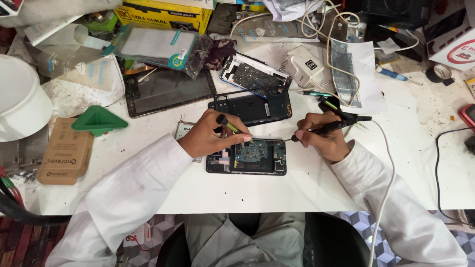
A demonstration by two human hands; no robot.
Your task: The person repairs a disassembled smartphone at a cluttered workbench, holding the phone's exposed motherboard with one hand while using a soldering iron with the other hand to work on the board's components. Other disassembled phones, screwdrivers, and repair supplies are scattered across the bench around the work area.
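Board work in progress on opened phone [246,157], flat at near table [307,188] edge. Left hand [210,136] clamped around green-tipped tool [233,128]; right hand [321,138] closed on corded iron [326,127]. Next, likely: steady tips, fine contact.

Phone repair workshop: opened phones [252,78], cluttered workbench [297,190].

Brown carton [66,158]: lying flat at the left edge, rectangular.
Yellow box [163,15]: sitting at the top, long, with black lettering.
Clear pouch [158,49]: resting upper left, teal-trimmed.
Dark screen panel [168,91]: lying beneath the pouch.
White box [455,49]: showing upper right, red-marked.
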